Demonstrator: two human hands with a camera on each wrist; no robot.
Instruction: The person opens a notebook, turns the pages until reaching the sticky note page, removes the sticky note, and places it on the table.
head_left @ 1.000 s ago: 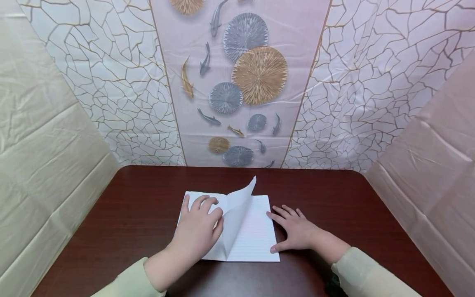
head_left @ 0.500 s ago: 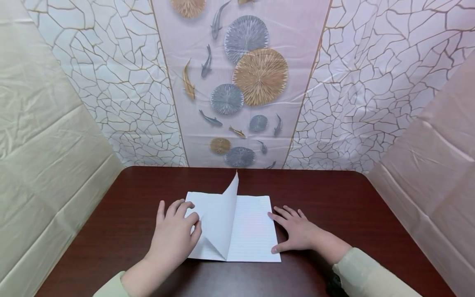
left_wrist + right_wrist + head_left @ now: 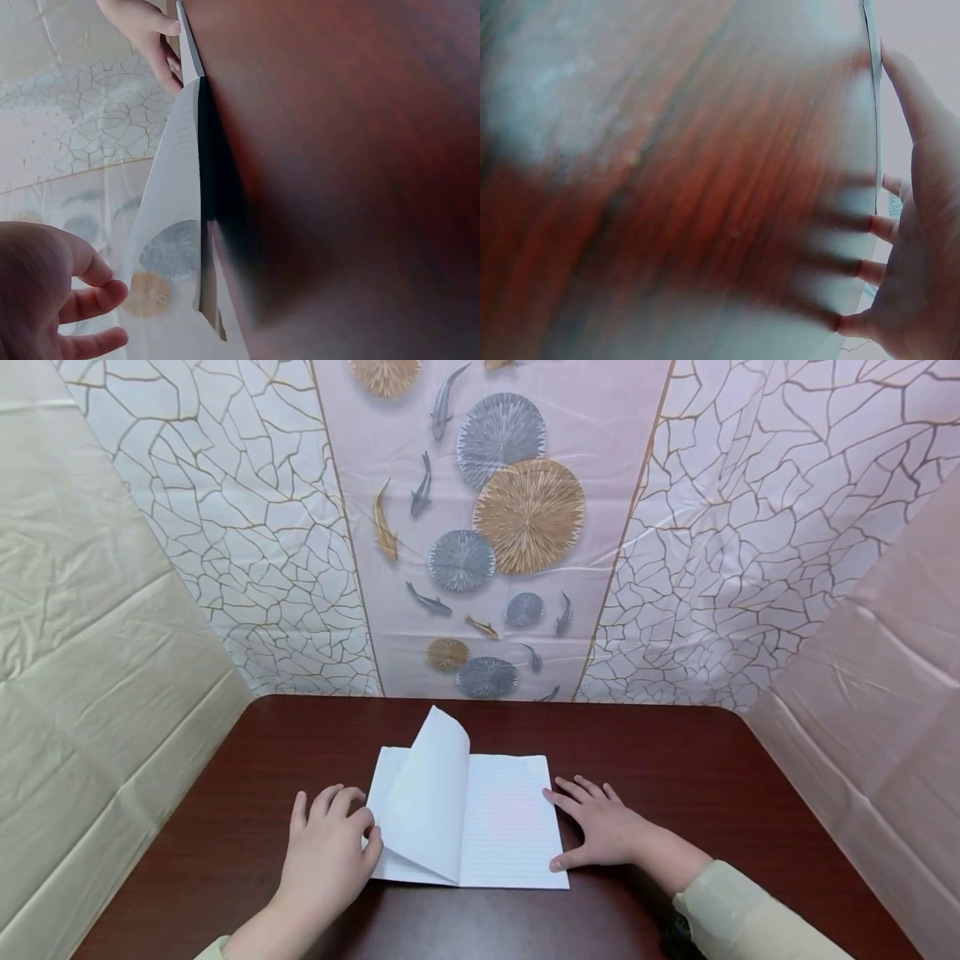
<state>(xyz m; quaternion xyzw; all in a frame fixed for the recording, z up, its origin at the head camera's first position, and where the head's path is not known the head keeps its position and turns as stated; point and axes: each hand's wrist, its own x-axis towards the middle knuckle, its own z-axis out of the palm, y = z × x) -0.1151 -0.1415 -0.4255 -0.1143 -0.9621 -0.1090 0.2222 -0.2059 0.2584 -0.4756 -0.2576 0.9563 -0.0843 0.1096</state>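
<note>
An open notebook (image 3: 517, 827) with lined white pages lies on the dark wooden table. One lifted page (image 3: 427, 802) curves over its left half, the far corner standing highest. My left hand (image 3: 322, 860) pinches that page by its near left edge, between thumb and index finger; the other fingers are loosely bent. In the left wrist view, the page (image 3: 169, 180) is seen edge-on beside the fingertips. Against the notebook's right edge, my right hand (image 3: 600, 822) rests with fingers spread, thumb and index fingertip touching the paper's margin. The right wrist view shows this hand (image 3: 915, 255) flat on the table.
The reddish-brown table (image 3: 300, 735) extends around the notebook on all sides. A patterned cloth (image 3: 480, 568) with fish and round motifs hangs behind it. Plain pale cloth walls (image 3: 112, 652) stand at left and right.
My left hand has moved left and toward me, drawing the page over from the right side to the left half. The right hand has stayed in place.
</note>
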